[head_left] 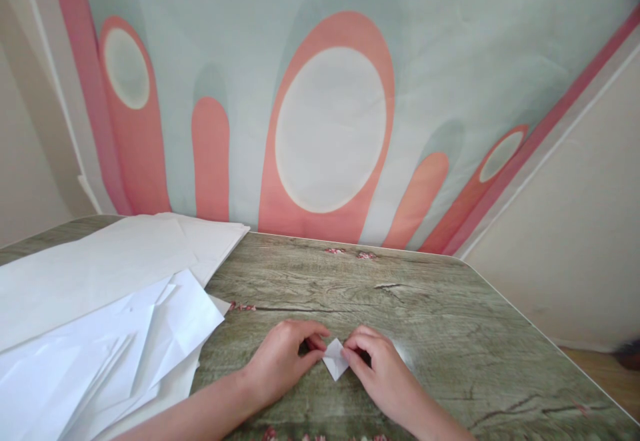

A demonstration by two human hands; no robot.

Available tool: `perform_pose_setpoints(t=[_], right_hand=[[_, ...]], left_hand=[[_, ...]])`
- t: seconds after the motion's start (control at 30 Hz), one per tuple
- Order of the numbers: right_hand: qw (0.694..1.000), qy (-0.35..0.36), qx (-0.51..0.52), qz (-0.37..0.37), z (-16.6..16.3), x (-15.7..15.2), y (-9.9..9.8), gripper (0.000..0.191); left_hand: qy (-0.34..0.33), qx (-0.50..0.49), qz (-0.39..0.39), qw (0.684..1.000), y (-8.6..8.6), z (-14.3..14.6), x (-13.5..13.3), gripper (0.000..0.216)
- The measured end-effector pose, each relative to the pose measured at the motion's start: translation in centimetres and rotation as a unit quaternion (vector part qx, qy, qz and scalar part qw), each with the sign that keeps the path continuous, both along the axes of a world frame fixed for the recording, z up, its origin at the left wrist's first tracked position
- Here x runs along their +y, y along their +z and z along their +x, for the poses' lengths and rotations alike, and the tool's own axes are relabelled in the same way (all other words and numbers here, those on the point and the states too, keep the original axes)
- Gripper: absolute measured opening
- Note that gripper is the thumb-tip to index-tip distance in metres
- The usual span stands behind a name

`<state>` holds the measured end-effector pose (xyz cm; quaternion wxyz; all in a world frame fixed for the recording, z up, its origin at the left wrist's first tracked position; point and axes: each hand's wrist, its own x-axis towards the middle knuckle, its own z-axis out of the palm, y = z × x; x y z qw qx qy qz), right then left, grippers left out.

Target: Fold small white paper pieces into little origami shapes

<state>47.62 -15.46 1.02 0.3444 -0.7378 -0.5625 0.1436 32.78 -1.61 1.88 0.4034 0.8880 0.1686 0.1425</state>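
A small folded piece of white paper (335, 361), diamond-shaped with a crease across it, is held low over the wood-patterned table between my two hands. My left hand (286, 359) pinches its left corner between thumb and fingers. On the other side, my right hand (376, 365) grips the right corner the same way. The fingertips cover both side corners, while the top and bottom points show. Whether the paper touches the tabletop I cannot tell.
Loose white paper strips and sheets (189, 314) lie in a pile left of my left arm, over larger white sheets (125, 247). The wood-grain table (480, 334) meets a backdrop (240, 41) with coral shapes at its far edge.
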Motion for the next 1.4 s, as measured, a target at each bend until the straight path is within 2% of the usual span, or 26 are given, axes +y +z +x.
perform_pose_setpoints(t=[0.3, 0.47, 0.6, 0.93, 1.2, 1.4], right_hand=[[1.000, -0.022, 0.000, -0.014, 0.1, 0.2, -0.3, 0.015], [0.999, -0.023, -0.005, -0.026, 0.0, 0.2, 0.2, 0.015], [0.999, -0.022, 0.000, -0.027, -0.1, 0.3, 0.4, 0.015], [0.996, -0.063, 0.059, -0.031, -0.3, 0.4, -0.1, 0.007], [0.997, -0.062, 0.037, -0.035, -0.5, 0.5, -0.1, 0.008], [0.997, -0.065, -0.019, -0.043, -0.6, 0.4, 0.2, 0.011]], left_hand=[[0.016, 0.006, -0.010, 1.000, -0.2, -0.1, 0.0, 0.026], [0.028, -0.001, 0.031, 0.999, -0.1, -0.1, -0.2, 0.027], [0.017, 0.010, 0.035, 0.999, 0.3, 0.2, -0.1, 0.024], [0.021, 0.035, 0.048, 0.998, 0.3, 0.5, -0.3, 0.017], [0.033, 0.030, 0.095, 0.994, 0.7, 0.3, -1.0, 0.009], [0.040, 0.037, 0.137, 0.989, 0.3, 0.6, -1.2, 0.006]])
